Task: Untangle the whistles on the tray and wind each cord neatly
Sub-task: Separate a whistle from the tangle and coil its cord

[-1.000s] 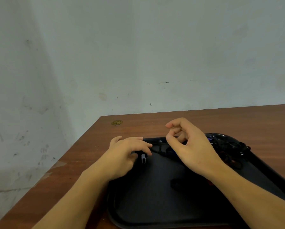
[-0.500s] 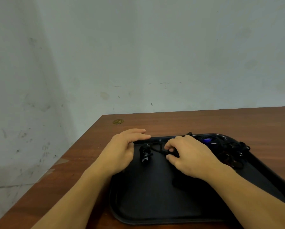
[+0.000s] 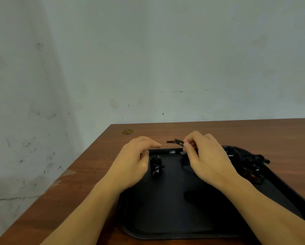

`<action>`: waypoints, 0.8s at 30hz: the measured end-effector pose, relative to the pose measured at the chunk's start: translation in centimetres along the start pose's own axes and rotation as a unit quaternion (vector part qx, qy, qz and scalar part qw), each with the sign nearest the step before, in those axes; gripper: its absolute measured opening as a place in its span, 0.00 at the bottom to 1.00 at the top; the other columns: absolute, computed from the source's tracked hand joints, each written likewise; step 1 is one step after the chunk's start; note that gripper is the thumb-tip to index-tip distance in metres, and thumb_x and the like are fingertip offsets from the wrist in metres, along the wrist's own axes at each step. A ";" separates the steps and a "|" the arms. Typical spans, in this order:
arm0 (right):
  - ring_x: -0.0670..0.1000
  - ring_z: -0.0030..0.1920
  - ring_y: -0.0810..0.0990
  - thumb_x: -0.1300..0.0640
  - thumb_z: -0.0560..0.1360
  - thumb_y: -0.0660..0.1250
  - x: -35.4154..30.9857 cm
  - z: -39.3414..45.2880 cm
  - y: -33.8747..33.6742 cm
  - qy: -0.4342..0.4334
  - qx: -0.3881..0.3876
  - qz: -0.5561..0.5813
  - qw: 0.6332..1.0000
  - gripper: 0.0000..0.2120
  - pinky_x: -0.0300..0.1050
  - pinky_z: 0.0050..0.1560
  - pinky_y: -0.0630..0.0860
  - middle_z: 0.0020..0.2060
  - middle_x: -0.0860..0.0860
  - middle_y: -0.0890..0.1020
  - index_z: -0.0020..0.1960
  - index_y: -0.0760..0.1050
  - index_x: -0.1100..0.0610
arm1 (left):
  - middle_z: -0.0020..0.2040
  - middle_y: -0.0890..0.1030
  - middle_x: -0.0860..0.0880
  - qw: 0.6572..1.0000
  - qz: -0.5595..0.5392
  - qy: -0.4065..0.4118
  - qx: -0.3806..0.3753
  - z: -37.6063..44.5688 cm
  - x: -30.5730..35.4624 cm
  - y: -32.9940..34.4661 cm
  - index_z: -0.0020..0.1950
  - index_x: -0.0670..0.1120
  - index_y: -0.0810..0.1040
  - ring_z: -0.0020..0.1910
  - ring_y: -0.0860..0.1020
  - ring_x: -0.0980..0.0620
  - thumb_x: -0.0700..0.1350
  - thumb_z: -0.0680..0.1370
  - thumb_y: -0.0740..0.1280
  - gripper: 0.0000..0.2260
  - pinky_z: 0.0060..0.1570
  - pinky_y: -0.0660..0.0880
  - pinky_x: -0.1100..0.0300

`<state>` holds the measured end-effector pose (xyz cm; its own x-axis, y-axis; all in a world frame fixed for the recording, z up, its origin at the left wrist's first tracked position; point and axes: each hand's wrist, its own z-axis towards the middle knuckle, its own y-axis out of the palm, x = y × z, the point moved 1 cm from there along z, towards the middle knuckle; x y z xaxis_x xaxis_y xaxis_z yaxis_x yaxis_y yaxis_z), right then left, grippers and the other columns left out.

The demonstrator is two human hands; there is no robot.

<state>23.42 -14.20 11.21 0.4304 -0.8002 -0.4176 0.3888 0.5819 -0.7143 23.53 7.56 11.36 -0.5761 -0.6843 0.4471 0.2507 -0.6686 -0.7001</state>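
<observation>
Your right hand [image 3: 207, 158] has just lifted a black cord [image 3: 176, 142] off the black plastic tray [image 3: 166, 218], pinching it above the far edge. Your left hand [image 3: 134, 160] stays relaxed, holding nothing, beside the wound black whistle [image 3: 156, 165]. The tangled whistles [image 3: 249, 163] wait at the far right corner; winding can begin.

Brown wooden table [image 3: 219, 131]; small brass disc [image 3: 127, 131] near far-left corner; scuffed pale wall [image 3: 148, 59] behind.

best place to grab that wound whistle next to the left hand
Probably across the wound whistle's wrapped middle, coming from above: it lies flat on the tray with both long sides free, the left hand just beside it. Pulling the stub sticking out sideways might unwind it.
</observation>
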 end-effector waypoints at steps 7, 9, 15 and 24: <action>0.46 0.36 0.80 0.56 0.81 0.64 -0.7 -0.2 -0.9 -0.009 0.005 0.235 0.972 0.07 0.42 0.39 0.78 0.38 0.43 0.83 0.48 0.76 0.45 | 0.63 0.73 0.61 0.998 -0.008 0.060 0.021 1.2 5.4 0.3 0.74 0.57 0.68 0.47 0.77 0.59 0.43 0.79 0.69 0.25 0.48 0.74 0.68; 0.47 0.34 0.80 0.57 0.81 0.65 -0.7 -0.1 -1.3 -0.001 -0.010 0.265 0.964 0.08 0.44 0.37 0.78 0.38 0.45 0.83 0.48 0.77 0.45 | 0.60 0.78 0.59 0.998 0.045 0.049 0.002 2.1 6.2 0.2 0.71 0.56 0.72 0.45 0.78 0.60 0.44 0.80 0.67 0.20 0.51 0.76 0.63; 0.36 0.36 0.81 0.52 0.80 0.66 -1.5 1.9 -3.3 0.058 -0.062 0.274 0.958 0.08 0.34 0.46 0.72 0.31 0.44 0.83 0.48 0.83 0.52 | 0.35 0.83 0.54 0.994 -0.029 -0.058 0.084 4.0 5.9 -2.3 0.44 0.49 0.82 0.33 0.81 0.56 0.43 0.80 0.66 0.08 0.42 0.79 0.55; 0.44 0.24 0.65 0.53 0.83 0.62 -7.1 6.7 -9.5 0.158 -0.041 0.400 0.902 0.12 0.36 0.24 0.64 0.30 0.47 0.75 0.46 0.80 0.56 | 0.61 0.67 0.55 0.969 -0.165 -0.153 0.099 2.6 10.9 -1.5 0.64 0.55 0.69 0.48 0.77 0.61 0.50 0.76 0.72 0.19 0.44 0.72 0.68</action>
<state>22.11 -13.11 24.74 0.2879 -0.1372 -0.9478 -0.0097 0.9892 -0.1461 18.92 0.37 18.68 -0.3998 -0.4571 0.7945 0.2531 -0.8881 -0.3837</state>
